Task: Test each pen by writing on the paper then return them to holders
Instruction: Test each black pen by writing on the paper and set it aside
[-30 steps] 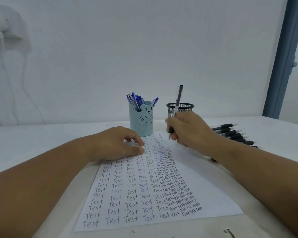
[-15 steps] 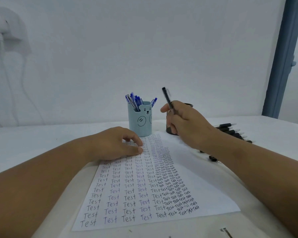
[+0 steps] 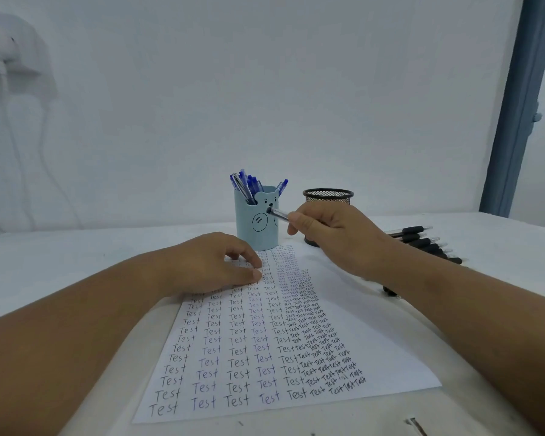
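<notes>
Head view: we hold a tested pen (image 3: 277, 214), return step pending.
Right hand (image 3: 334, 234) fingers pinch it; left hand (image 3: 214, 262) presses paper (image 3: 265, 341), fingers seemingly loosely curled; next, mesh holder (image 3: 328, 196).

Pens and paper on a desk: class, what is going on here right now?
A person is testing pens. The left hand rests on the paper, which is covered in rows of "Test". The right hand holds a pen lifted off the sheet, in front of the blue holder full of blue pens. The mesh holder stands behind that hand, and black pens lie on the table to the right.
</notes>
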`<action>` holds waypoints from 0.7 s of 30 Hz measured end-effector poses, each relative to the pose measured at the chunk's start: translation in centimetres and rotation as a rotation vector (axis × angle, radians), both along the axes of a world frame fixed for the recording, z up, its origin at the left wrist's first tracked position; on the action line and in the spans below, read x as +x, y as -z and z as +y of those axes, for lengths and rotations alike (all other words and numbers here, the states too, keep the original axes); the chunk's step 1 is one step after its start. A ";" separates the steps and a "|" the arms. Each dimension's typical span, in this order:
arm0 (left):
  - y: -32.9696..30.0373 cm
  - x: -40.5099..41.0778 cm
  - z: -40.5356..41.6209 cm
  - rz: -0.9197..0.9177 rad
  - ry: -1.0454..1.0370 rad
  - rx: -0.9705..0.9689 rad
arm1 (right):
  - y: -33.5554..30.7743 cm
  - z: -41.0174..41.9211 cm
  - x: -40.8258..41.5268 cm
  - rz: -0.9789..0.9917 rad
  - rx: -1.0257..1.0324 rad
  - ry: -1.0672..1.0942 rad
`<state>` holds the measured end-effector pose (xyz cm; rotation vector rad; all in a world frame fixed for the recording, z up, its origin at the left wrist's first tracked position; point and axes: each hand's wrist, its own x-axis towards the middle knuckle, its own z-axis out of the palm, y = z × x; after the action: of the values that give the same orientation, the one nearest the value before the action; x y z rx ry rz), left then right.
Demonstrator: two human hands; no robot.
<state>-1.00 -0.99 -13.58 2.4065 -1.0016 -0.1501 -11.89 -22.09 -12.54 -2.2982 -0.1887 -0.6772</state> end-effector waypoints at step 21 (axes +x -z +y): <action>0.0 0.1 0.0 0.018 0.001 -0.004 | 0.1 -0.1 0.3 0.071 -0.115 0.085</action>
<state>-0.89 -1.02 -13.63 2.3974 -0.9936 -0.1700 -11.59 -22.14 -12.62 -2.4483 -0.1001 -0.6413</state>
